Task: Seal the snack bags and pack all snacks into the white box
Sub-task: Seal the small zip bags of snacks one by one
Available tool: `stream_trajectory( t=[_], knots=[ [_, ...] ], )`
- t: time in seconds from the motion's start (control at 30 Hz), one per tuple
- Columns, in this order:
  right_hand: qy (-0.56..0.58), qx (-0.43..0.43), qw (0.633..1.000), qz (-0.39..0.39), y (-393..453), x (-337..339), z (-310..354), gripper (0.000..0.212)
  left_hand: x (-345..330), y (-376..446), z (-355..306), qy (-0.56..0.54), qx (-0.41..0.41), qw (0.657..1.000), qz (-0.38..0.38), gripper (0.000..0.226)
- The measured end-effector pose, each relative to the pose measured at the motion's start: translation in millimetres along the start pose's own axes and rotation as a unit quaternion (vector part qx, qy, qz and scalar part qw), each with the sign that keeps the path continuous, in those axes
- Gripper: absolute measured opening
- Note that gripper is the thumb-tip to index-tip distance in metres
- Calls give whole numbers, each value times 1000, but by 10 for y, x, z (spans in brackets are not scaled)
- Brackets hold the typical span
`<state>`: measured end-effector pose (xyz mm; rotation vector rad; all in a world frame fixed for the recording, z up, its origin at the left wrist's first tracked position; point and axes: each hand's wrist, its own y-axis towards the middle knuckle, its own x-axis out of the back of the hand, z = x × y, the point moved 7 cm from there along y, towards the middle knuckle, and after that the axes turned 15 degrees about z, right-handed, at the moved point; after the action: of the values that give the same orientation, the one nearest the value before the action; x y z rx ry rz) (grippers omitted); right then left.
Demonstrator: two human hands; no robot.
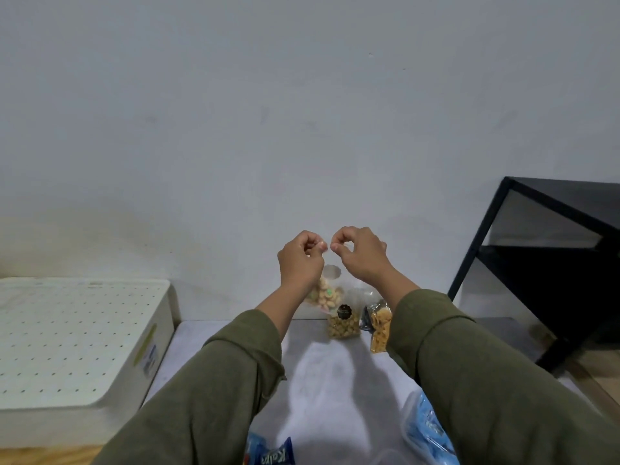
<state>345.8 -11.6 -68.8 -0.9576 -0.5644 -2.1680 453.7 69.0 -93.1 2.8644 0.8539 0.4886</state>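
Both hands are raised in front of the wall. My left hand (pixel 302 256) and my right hand (pixel 359 251) each pinch the top edge of a clear snack bag (pixel 327 292) with pale round snacks, which hangs below them. Behind it on the grey table (pixel 322 380) stand a clear bag of brown nuts (pixel 344 325) with a dark label and a bag of orange crisps (pixel 380 327), partly hidden by my right sleeve. The white box (pixel 77 337), with its perforated lid on, sits at the left.
Blue snack packets lie at the near edge: one (pixel 273 454) between my arms and another (pixel 427 427) under my right arm. A black metal shelf frame (pixel 536 263) stands at the right. A pale wall (pixel 302 112) backs the table.
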Motion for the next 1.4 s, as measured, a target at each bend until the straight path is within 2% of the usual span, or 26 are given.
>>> stream_trajectory(
  t=[0.2, 0.43, 0.6, 0.7, 0.8, 0.97, 1.07, 1.13, 1.2, 1.4],
  knots=[
    [5, -3, 1000, -16, 21, 77, -44, 17, -80, 22, -62, 16, -22, 1000, 12, 9],
    [42, -6, 999, -1, -2, 67, -127, 13, -93, 42, -52, 27, 7, 1000, 7, 12],
    [18, -17, 1000, -14, -39, 137, -116, 15, -104, -1, -51, 0, 9, 1000, 28, 5],
    [5, -2, 1000, -17, -43, 136, -53, 17, -120, -11, -63, 2, 2, 999, 51, 11],
    [25, 2, 1000, -17, -55, 96, -42, 16, -85, -11, -78, 5, 2, 999, 39, 4],
    [41, -6, 999, -23, -109, 92, -85, 25, -4, -40, -42, 1, 9, 999, 31, 7],
    [17, -14, 999, -27, -130, 114, -48, 18, -16, -71, -67, 1, -7, 999, 39, 1],
    [6, -12, 1000, -19, -143, 111, -16, 15, -28, -87, -115, 17, -31, 998, 46, 7],
    [5, -10, 1000, -7, -143, 75, -9, 14, -50, -75, -133, 55, -34, 996, 62, 4],
    [75, -20, 997, -14, -175, 15, -82, 26, 24, -53, -79, 97, 3, 994, 41, 8]
  ],
)
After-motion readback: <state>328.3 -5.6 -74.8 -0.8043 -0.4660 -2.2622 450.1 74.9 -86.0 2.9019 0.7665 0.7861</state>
